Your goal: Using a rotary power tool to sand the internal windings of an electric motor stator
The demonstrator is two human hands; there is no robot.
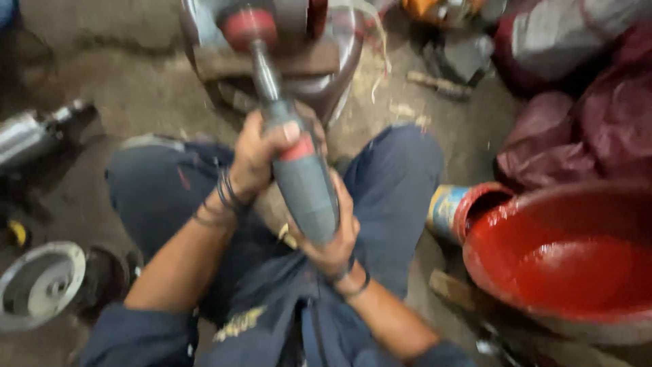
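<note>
Above the person's lap, a grey power tool (305,183) with a red band is clasped by both hands: left hand (258,158) clenched round its narrow metal neck, right hand (336,234) gripping the thick matte body. Its long axis points far and slightly left, red disc (248,27) at a dark metal part (319,64). Right sits a glossy red basin (564,258); near left, a dull metal wheel (37,282) lies on the floor.

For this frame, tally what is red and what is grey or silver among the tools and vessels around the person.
Red: 2 - the basin and the disc at the tip of the power tool.
Grey or silver: 3 - that tool's body, the metal wheel, the machine.
Total: 5
</note>
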